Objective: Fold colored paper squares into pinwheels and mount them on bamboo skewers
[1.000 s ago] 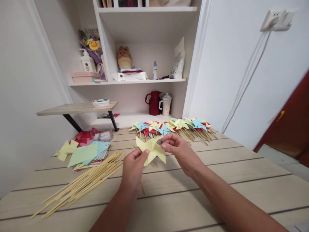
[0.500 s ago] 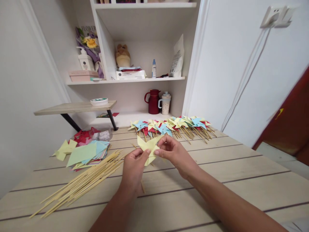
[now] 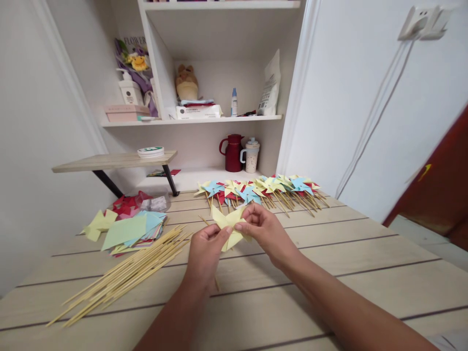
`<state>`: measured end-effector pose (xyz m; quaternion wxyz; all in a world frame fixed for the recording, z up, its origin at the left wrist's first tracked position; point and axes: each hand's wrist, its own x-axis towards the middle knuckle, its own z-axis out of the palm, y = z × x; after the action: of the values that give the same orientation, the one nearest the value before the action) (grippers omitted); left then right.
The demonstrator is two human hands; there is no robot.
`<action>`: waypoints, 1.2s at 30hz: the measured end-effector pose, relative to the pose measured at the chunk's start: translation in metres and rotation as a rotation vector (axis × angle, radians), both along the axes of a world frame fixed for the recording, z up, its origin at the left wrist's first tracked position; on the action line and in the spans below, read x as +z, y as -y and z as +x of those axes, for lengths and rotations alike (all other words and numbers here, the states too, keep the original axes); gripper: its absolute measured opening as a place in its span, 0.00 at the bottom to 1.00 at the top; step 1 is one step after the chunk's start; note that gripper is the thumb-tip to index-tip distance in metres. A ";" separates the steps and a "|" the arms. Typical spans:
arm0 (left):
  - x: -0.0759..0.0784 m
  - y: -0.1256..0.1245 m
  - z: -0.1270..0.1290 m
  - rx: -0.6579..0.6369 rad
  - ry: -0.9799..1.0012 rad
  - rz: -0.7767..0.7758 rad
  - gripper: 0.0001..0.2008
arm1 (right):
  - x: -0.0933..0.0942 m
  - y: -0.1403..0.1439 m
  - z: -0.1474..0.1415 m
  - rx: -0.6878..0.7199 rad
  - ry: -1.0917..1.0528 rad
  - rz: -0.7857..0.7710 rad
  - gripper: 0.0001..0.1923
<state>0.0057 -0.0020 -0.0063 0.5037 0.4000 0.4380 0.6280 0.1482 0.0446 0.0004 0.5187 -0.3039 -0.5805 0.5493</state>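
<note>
One loose yellow folded paper (image 3: 98, 224): lies at the far left of the wooden table (image 3: 365, 265), beside the stacked sheets.
Raised wooden shelf (image 3: 109, 162): stands behind on black legs, with a round white container (image 3: 151, 152) on top.
Red folded pieces (image 3: 126, 207): heaped just beyond the sheets.
Stack of paper sheets (image 3: 124, 231): spread unevenly, pale green uppermost, blue edges showing beneath.
Bundle of sticks (image 3: 131, 273): laid slantwise from the near left towards the hands.
Left hand (image 3: 204, 246): closed on the paper, thumb pressed on its front near the middle.
Yellow pinwheel (image 3: 230, 220): held up between both hands above the table, points fanned out, its right part covered by fingers.
Red jug (image 3: 234, 153): upright at the far side, in the cabinet's lower space, beside a speckled cup (image 3: 251, 157).
Right hand (image 3: 265, 238): pinching the same paper between thumb and fingers, the thumb just beside the left one.
Pinwheels on sticks (image 3: 272, 185): yellow, blue and red, in a row along the far right.
</note>
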 end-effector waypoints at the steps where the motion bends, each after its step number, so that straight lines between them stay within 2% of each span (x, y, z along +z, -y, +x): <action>1: -0.001 0.000 0.000 -0.002 -0.003 -0.003 0.16 | -0.001 0.000 -0.001 -0.010 0.007 -0.003 0.18; 5: -0.003 -0.001 -0.001 0.011 0.015 -0.032 0.17 | 0.001 0.001 0.001 -0.038 0.000 0.016 0.14; 9: -0.001 -0.002 -0.005 0.072 0.030 -0.058 0.17 | 0.009 0.001 0.011 0.025 0.034 0.052 0.09; 11: 0.001 -0.002 -0.006 0.110 0.022 -0.047 0.17 | 0.012 0.000 0.015 0.067 0.077 0.046 0.11; 14: 0.002 -0.002 -0.007 0.126 0.028 -0.040 0.17 | 0.011 -0.001 0.017 0.089 0.131 0.063 0.18; 17: 0.002 -0.002 -0.006 0.096 0.062 -0.041 0.17 | 0.008 0.001 0.014 0.002 0.238 0.232 0.19; 21: 0.000 -0.001 -0.005 0.045 0.107 -0.060 0.17 | 0.005 0.007 0.008 -0.143 0.286 0.526 0.08; 25: -0.001 -0.001 -0.004 0.019 0.124 -0.049 0.17 | 0.006 0.011 0.007 -0.269 0.327 0.686 0.05; 30: -0.001 -0.004 -0.004 0.033 0.116 -0.046 0.19 | 0.005 0.010 0.008 -0.311 0.376 0.748 0.05; 36: -0.001 -0.002 -0.004 0.045 0.100 -0.065 0.18 | 0.005 0.009 0.008 -0.324 0.413 0.713 0.03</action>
<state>0.0015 0.0004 -0.0073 0.5233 0.3417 0.4413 0.6439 0.1562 0.0354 0.0055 0.5437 -0.2963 -0.7700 0.1541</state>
